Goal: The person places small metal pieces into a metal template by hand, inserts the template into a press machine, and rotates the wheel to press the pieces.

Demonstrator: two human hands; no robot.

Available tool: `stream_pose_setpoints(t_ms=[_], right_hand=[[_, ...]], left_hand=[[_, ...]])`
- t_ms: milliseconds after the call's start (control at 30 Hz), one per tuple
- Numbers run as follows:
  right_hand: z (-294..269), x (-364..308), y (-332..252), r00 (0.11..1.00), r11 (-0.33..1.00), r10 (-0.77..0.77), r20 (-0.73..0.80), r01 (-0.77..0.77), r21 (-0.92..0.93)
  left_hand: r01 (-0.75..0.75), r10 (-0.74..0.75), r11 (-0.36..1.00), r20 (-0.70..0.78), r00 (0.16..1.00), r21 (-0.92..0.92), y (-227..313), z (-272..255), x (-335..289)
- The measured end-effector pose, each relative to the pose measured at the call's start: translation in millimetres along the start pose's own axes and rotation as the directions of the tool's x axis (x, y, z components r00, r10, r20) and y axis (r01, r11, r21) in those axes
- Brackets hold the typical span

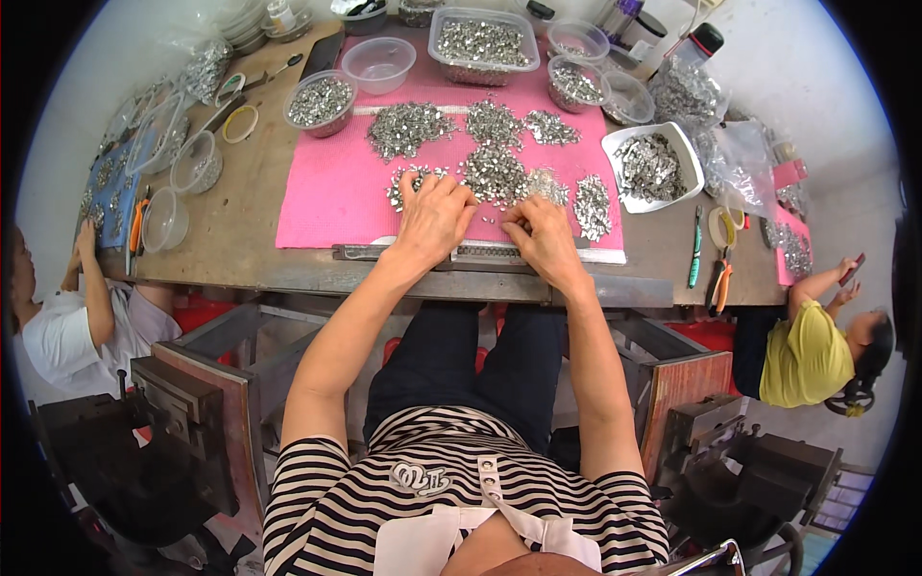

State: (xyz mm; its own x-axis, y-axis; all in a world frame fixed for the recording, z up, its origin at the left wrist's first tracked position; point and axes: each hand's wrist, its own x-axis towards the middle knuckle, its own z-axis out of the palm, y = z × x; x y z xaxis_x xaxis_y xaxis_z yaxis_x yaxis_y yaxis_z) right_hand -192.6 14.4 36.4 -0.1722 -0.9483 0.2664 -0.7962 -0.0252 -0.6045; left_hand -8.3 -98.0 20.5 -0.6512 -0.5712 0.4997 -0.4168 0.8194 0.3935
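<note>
My left hand bends over the pink mat at the near edge of a pile of small silvery metal pieces. Its fingers are curled together, and anything between them is too small to make out. My right hand is closed in a pinch by the right end of a slotted metal strip; what it pinches is hidden. That strip runs along the table's near edge, between and below both hands. More loose metal pieces are heaped just beyond the hands, with a smaller heap to the right.
Plastic tubs of metal pieces line the mat's far side, beside an empty clear bowl. A white tray stands right, near orange-handled pliers. One person sits left, another right.
</note>
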Motion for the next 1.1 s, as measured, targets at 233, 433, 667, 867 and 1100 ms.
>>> stream_pose_setpoints(t_ms=[233,433,667,867,1100], right_hand=[[-6.2,-5.3,-2.2,0.996,0.998,-0.057,-0.073,0.059,0.03],[1.7,-1.2,-9.4,0.981,0.981,-0.168,-0.098,0.156,-0.119],[-5.0,-23.2,-26.6,0.99,0.991,-0.125,-0.06,0.128,0.043],[4.3,-35.5,-28.9,0.987,0.99,-0.138,-0.082,0.139,0.006],[8.4,-15.9,-17.7,0.993,0.997,-0.027,-0.119,0.036,0.068]], left_hand=[[-0.015,0.013,0.999,0.046,0.999,0.05,6.6,-7.4,3.5],[0.004,-0.007,0.998,0.056,0.998,0.056,2.5,-2.4,3.8],[0.062,-0.063,0.998,0.026,0.998,0.03,-5.7,-3.2,0.0],[0.017,-0.019,0.999,0.042,0.999,0.034,-6.7,-12.3,2.8],[-0.049,0.049,0.998,-0.01,0.999,0.035,-4.6,-9.7,-2.9]])
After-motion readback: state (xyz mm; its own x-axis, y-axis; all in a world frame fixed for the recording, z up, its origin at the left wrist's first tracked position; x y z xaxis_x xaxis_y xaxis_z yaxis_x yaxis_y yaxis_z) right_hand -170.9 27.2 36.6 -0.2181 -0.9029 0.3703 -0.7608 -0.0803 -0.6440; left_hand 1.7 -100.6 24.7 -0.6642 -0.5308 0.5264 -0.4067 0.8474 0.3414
